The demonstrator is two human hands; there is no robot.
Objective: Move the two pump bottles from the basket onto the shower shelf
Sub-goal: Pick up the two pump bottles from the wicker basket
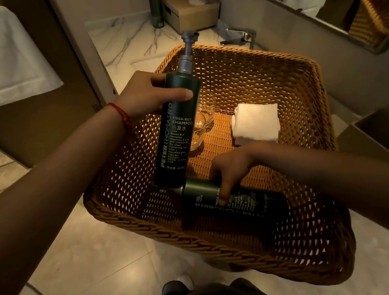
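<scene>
The left hand point(146, 95) gripped the upright shampoo bottle point(176, 124); just below it, the right hand point(229, 171) curled around the second bottle point(233, 201) lying in the basket point(279, 85).

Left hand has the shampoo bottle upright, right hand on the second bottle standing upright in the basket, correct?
Not quite. In the head view the second bottle lies on its side in the basket, under the right hand. The left hand does hold the shampoo bottle upright.
</scene>
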